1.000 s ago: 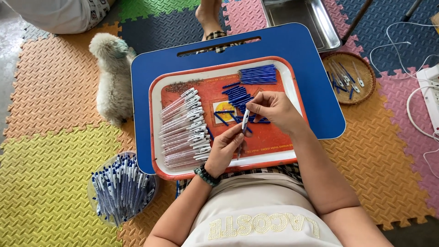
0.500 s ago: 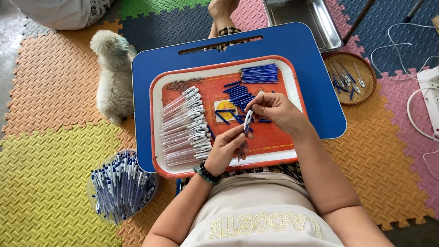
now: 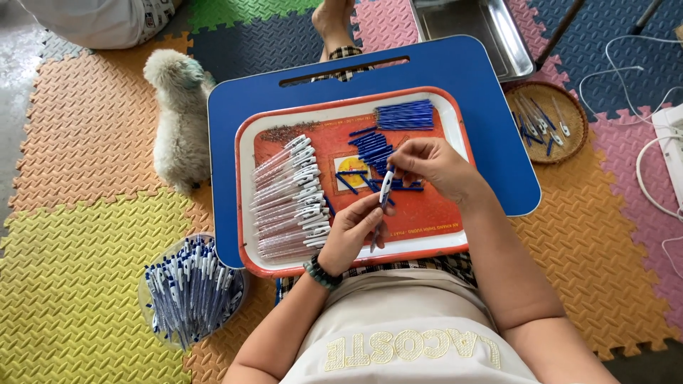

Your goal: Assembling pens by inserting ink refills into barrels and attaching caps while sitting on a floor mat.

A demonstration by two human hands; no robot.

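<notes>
Above the tray's near edge, the left hand and right hand pinch a pen between closed fingers; it looks light, stiff, slippery, best gripped mid-barrel.

I note a glossy plastic tray on a smooth blue plastic counter, textured foam floor, a shiny metal pan, a woven basket.

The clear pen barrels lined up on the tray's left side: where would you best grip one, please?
Probably at the white clipped end, coming from the right. The clear pen barrels lie packed side by side, so their middles are crowded, while those ends face bare orange tray.
</notes>
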